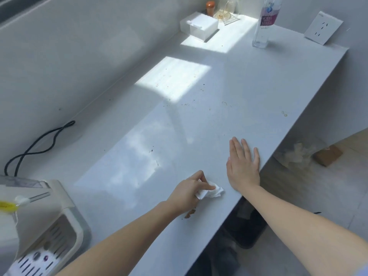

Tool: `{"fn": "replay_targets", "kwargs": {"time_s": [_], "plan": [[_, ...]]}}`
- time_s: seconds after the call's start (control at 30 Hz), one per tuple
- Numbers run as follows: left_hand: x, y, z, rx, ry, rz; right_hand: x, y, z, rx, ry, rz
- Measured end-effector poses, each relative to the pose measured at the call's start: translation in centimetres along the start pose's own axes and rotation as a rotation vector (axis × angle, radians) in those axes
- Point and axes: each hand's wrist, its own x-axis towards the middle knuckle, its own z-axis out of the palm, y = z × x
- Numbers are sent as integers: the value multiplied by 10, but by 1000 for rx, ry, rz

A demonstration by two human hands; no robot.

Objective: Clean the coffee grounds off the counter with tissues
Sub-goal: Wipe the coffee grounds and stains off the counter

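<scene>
My left hand (189,191) pinches a crumpled white tissue (213,193) against the white counter (179,126) near its front edge. A small brown clump of coffee grounds (190,213) lies just behind that hand, beside my wrist. More dark specks (186,104) and faint brown stains (284,114) are scattered farther out across the counter. My right hand (244,164) lies flat on the counter with straight fingers, right of the tissue and close to the counter's edge.
A white coffee machine (39,226) stands at the near left, its black cord (39,140) looping along the wall. At the far end are a white box (199,26), a clear bottle (264,22), glassware (225,14) and a wall socket (323,27). A dark bin (247,230) sits below the edge.
</scene>
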Motion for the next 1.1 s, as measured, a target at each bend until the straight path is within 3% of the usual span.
{"fn": "replay_targets", "kwargs": {"time_s": [0.37, 0.47, 0.57, 0.73, 0.87, 0.97, 1.1], "plan": [[-39, 23, 17, -46, -32, -130, 0, 2, 2, -13, 16, -2], [-33, 24, 2, -155, -68, -177, 0, 2, 2, -8, 23, 0], [-31, 20, -20, -346, 64, -275, 1, 2, 3, -6, 20, -1], [-26, -20, -72, -388, 452, -364, 1, 2, 4, -13, 30, -1], [-8, -71, -111, -228, 604, -488, 1, 2, 6, -5, 36, -3], [6, -97, -129, -245, 626, -535, 1, 4, 7, -8, 33, 1], [26, -103, -134, -292, 476, -534, 1, 3, 8, -5, 36, 1]]}}
